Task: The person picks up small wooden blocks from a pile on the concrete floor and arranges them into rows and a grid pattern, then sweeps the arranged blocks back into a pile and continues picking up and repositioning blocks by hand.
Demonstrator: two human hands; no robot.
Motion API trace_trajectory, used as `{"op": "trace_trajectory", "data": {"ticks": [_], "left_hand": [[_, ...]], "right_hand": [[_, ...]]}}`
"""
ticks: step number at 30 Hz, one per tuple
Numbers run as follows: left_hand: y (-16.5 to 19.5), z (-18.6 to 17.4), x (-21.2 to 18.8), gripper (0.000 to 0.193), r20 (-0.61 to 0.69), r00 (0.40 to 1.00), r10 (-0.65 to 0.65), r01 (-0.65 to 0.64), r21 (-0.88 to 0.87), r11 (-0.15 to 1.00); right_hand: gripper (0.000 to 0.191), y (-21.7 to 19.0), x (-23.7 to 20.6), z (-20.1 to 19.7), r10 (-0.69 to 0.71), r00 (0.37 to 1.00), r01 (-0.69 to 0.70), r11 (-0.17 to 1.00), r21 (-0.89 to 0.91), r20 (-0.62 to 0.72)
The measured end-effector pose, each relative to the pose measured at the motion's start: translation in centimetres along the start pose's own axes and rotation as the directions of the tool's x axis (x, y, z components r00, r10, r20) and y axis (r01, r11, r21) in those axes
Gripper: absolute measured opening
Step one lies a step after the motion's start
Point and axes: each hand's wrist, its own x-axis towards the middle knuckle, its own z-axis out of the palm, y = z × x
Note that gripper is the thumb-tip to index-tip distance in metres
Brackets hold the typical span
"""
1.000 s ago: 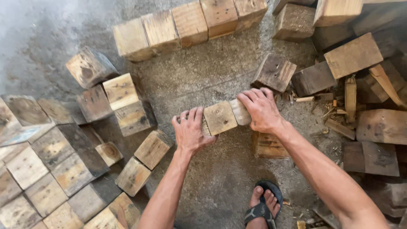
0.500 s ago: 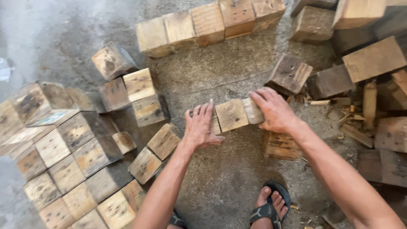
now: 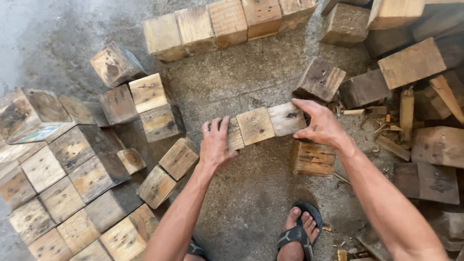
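Gripping rough square wooden blocks (image 3: 263, 126), left hand (image 3: 216, 144), right hand (image 3: 321, 124)

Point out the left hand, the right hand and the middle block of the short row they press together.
left hand (image 3: 215, 145), head view, back of the hand.
right hand (image 3: 323, 126), head view, back of the hand.
middle block (image 3: 255, 125), head view, centre of its top face.
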Motion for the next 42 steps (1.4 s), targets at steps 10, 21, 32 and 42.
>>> {"op": "trace_trajectory", "data": {"ticks": [10,21,32,42], "left_hand": [[-4.6,-9.7,7.8,0.113,-0.114,0.990,0.079,-0.069,0.084,0.994],[-9.7,-8.4,16.4,0.130,-0.059,0.996,0.066,-0.056,0.154,0.986],[-8.7,-7.6,13.9,0.149,-0.150,0.989,0.000,0.037,0.242,0.970],[-6.3,-10.3,11.9,0.118,-0.102,0.972,-0.213,0.222,0.094,0.971]], "right_hand": [[0.101,-1.0,10.1,0.4,-0.022,0.993,0.019,1.000,-0.024,-0.112],[0.107,1.4,18.4,3.4,0.091,0.993,-0.092,0.996,-0.017,-0.071],[0.134,0.9,15.3,5.1,0.128,0.975,-0.126,0.992,0.022,-0.181],[0.112,0.2,16.2,9.3,0.255,0.953,-0.232,0.962,0.146,-0.164]]}}
